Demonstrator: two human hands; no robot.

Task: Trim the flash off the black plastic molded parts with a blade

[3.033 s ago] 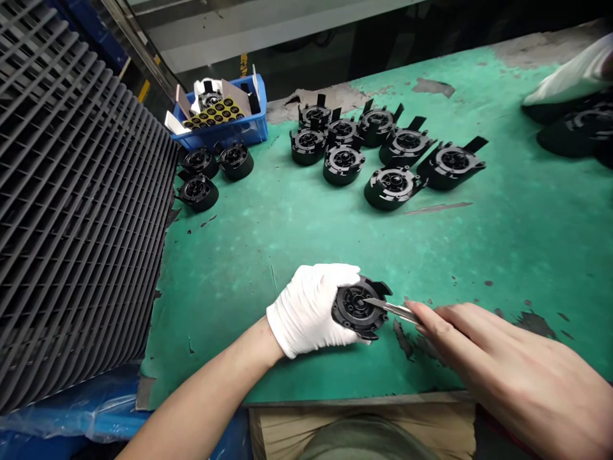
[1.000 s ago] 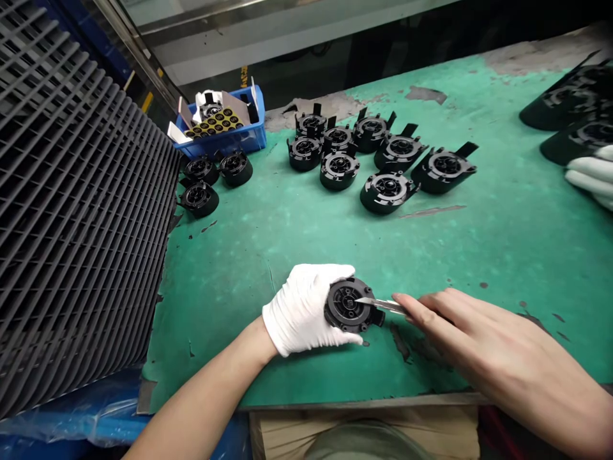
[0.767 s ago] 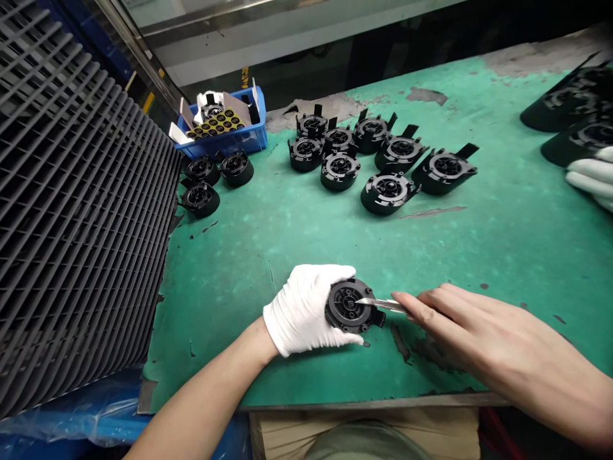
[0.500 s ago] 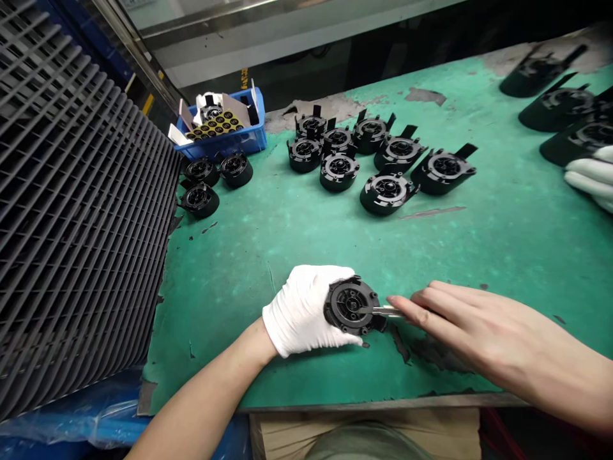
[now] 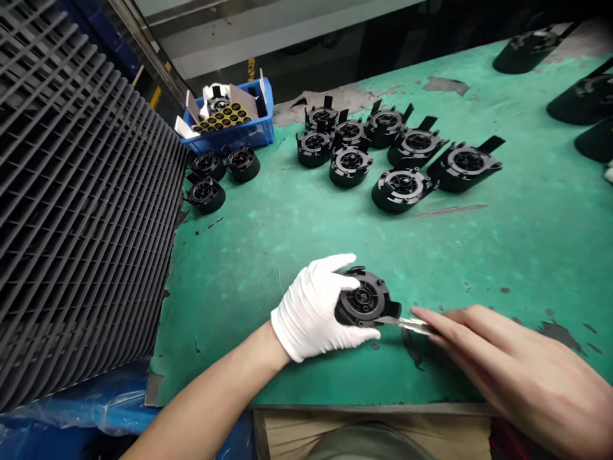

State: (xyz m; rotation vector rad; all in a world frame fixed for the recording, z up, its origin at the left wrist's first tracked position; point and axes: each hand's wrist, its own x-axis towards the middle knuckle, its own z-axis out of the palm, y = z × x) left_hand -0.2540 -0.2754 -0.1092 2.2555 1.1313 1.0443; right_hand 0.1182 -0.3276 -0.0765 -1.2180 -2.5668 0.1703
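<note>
On the near side of the blue bin and to its right, the person's gloved left hand grips a black round part. Farther right of the bin, the bare right hand pinches a slim blade, its tip perhaps touching the part.

Has a green-covered worktop across centre and right, flaked to grey along its far edge, under pale light. Fills the left with black latticework above blue plastic sheeting. Shows a slanting metal post at upper left and, below a pale beam at top centre, dark floor with yellow marking.
</note>
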